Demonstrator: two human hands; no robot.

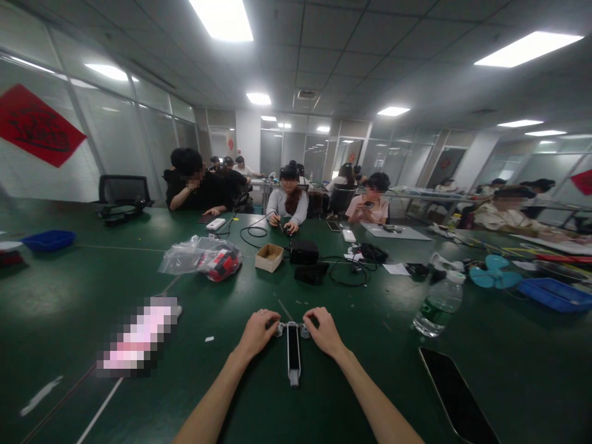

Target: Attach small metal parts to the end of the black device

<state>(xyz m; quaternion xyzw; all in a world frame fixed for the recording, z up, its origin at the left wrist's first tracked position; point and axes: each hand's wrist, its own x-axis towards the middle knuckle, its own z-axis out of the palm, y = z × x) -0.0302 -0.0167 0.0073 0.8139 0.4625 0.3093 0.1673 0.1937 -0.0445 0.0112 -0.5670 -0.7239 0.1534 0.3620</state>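
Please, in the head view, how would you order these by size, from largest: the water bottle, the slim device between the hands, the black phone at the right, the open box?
1. Phone, nearest the camera
2. Bottle
3. Device and box: too alike in apparent area to rank

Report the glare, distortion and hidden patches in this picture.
Head view: ceiling lights burn out to white, with pale glare on the green table at left; head view: the room slants and stretches toward the edges; head view: coarse blocks hide a pinkish object at left; head view: small parts at the left hand and right hand lack clear detail.
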